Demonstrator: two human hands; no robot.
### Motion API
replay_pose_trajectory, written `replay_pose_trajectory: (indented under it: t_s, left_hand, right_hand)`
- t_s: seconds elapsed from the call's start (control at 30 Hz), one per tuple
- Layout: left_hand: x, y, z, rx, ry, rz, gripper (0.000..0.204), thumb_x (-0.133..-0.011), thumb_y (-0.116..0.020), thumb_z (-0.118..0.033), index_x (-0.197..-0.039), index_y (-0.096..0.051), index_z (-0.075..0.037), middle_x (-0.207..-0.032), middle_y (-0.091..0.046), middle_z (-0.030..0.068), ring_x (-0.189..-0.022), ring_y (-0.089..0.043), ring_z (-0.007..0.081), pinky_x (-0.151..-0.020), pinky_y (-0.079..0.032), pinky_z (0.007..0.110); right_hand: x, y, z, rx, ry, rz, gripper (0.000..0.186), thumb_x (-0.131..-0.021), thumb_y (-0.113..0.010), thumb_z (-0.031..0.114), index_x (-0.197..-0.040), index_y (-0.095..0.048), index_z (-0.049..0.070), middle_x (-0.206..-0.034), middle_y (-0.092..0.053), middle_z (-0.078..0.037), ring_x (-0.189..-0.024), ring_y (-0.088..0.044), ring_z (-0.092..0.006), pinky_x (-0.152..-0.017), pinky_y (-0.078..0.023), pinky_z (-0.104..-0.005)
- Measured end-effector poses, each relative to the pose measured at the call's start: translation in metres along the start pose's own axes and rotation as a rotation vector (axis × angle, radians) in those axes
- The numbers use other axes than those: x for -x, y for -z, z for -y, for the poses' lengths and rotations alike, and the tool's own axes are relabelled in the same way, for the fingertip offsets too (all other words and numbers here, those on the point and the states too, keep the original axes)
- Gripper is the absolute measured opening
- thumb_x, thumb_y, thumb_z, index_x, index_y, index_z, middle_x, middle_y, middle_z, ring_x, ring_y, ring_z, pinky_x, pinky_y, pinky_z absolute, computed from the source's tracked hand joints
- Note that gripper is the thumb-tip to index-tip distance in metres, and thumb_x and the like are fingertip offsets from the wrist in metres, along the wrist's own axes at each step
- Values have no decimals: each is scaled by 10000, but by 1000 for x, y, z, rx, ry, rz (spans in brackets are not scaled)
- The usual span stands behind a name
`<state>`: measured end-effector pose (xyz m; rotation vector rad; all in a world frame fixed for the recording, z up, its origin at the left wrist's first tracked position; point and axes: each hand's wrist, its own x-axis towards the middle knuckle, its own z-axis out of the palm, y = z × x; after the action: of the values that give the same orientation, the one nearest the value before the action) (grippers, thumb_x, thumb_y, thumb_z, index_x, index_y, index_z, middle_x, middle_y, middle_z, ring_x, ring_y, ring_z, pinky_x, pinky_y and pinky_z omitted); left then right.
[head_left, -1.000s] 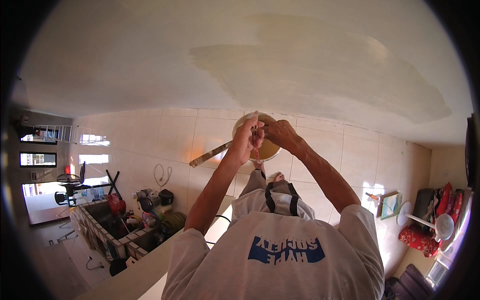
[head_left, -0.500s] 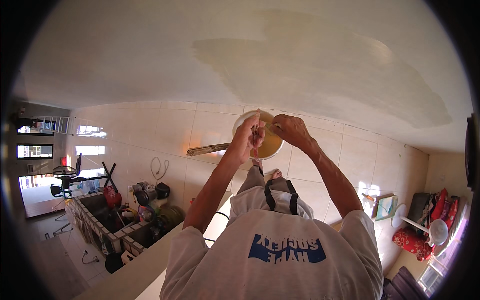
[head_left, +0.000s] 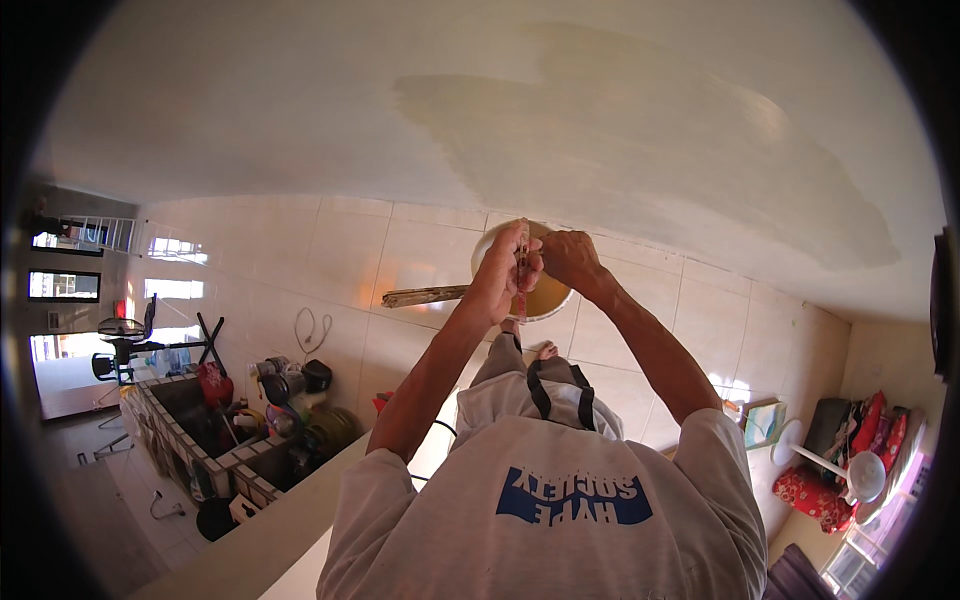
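A pale round bucket (head_left: pixel 482 252) of yellowish liquid stands on the floor below my hands. Over its left side, my left hand (head_left: pixel 505 272) is closed on a slim reddish, paint-smeared tool (head_left: pixel 519 308) whose kind I cannot make out. My right hand (head_left: pixel 568 260) is curled in a pinch over the far right of the bucket, close beside the left one; whatever its fingers hold is hidden. A rough wooden stick (head_left: pixel 425 295) juts out to the left from behind my left hand, its other end out of sight.
The wall (head_left: pixel 300 120) ahead bears a large darker, damp-looking patch (head_left: pixel 660 140). At left, a tiled basin (head_left: pixel 170 425) holds household things, near a fan (head_left: pixel 122 328). A cord loop (head_left: pixel 312 328) lies on the tiled floor. Red cloths (head_left: pixel 815 495) and a white stand (head_left: pixel 830 460) are at right.
My right hand has moved slightly left, closer to my left hand over the bucket. The view has shifted a little; my left hand keeps its grip.
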<state>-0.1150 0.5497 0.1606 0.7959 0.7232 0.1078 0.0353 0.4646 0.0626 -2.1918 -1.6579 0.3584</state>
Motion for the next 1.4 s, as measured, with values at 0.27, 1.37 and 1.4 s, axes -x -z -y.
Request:
replay_pose_trajectory:
  t_s: [0.27, 1.37, 1.4]
  left_hand:
    - [1, 0, 2, 25, 15, -7, 697, -936, -533, -668, -1175, -538, -14, -823, -587, 60, -651, -539, 144, -639, -419, 285]
    - [-35, 44, -36, 62, 21, 50, 616, -922, -522, -655, -1078, -566, -62, -848, -621, 73, -702, -578, 172, -682, -433, 318]
    - [-36, 48, -44, 64, 39, 51, 607, -920, -524, -648, -1077, -565, -63, -853, -627, 77, -703, -579, 173, -681, -434, 319]
  right_hand:
    - [13, 33, 8, -42, 3, -11, 138, -821, -658, 171, -802, -696, 39, -769, -712, -185, -729, -723, -337, -653, -578, -442]
    - [67, 26, -3, -1411, -578, -620, 391, -1034, -529, 440, -934, -605, 70, -688, -479, 19, -531, -392, -63, -494, -332, -250]
    - [61, 20, 0, -1461, -578, -653, 417, -1040, -506, 465, -957, -601, 69, -708, -500, 4, -538, -416, -81, -505, -351, -264]
